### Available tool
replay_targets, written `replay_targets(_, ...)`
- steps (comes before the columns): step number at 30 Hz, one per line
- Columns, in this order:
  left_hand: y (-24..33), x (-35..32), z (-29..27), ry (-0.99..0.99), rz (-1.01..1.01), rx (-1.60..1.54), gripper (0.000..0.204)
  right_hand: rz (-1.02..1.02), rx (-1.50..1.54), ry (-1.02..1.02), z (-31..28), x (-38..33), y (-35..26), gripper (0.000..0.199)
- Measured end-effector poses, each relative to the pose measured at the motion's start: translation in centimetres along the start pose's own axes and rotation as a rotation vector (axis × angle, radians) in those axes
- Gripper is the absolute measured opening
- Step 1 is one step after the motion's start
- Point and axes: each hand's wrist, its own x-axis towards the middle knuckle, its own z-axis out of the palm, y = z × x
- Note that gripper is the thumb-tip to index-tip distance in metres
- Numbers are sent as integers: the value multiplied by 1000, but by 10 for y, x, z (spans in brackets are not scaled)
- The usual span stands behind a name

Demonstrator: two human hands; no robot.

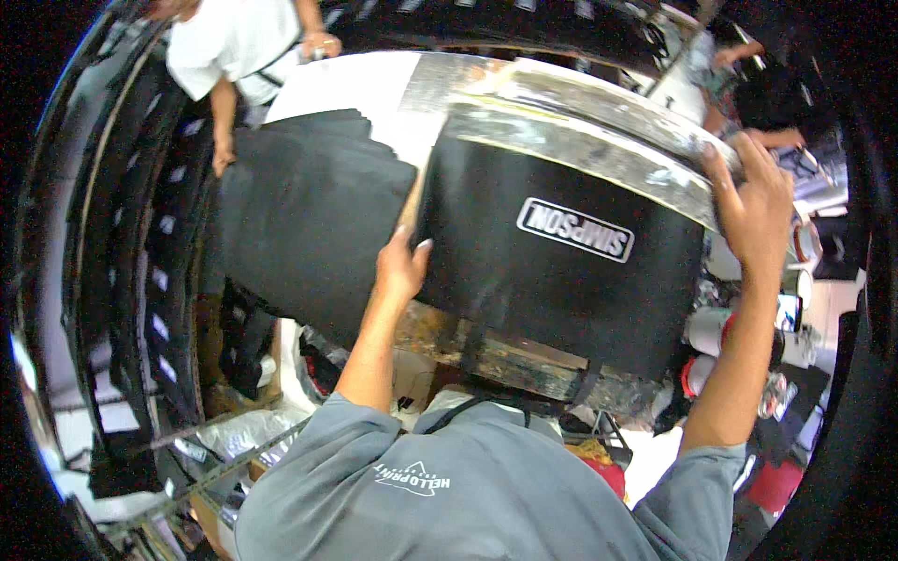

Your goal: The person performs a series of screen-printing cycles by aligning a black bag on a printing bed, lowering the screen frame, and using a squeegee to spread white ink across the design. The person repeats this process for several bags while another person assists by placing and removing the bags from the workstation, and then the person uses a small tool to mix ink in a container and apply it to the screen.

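Grey-mottled, our board (524, 363) bears a black fabric panel (533, 290); the stack (309, 215) left of it looks plain, so likely remains. Our right hand (760, 192) has thumb apart from fingers; whether it or our left hand (400, 269) pinches anything, we cannot tell. The panel's white print (575, 230) looks done.

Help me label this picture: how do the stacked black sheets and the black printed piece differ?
The stacked black sheets show several staggered edges; the black printed piece shows one outline. The stacked black sheets look plain on top; the black printed piece bears white-outlined lettering. Both are black.
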Motion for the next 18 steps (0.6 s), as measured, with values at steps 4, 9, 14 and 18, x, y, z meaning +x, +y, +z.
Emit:
replay_targets(4,55,65,-109,-74,-111,-281,50,-19,15,39,2,13,17,57)
replay_targets(9,-67,162,-221,-82,-63,13,70,1,-40,-55,-6,0,-4,50)
replay_targets(14,-105,201,-252,729,75,985,54,-7,-34,-13,-4,-3,-10,48)
replay_targets(18,-61,97,-202,559,300,96,27,7,-37,-44,-2,-18,-17,47)
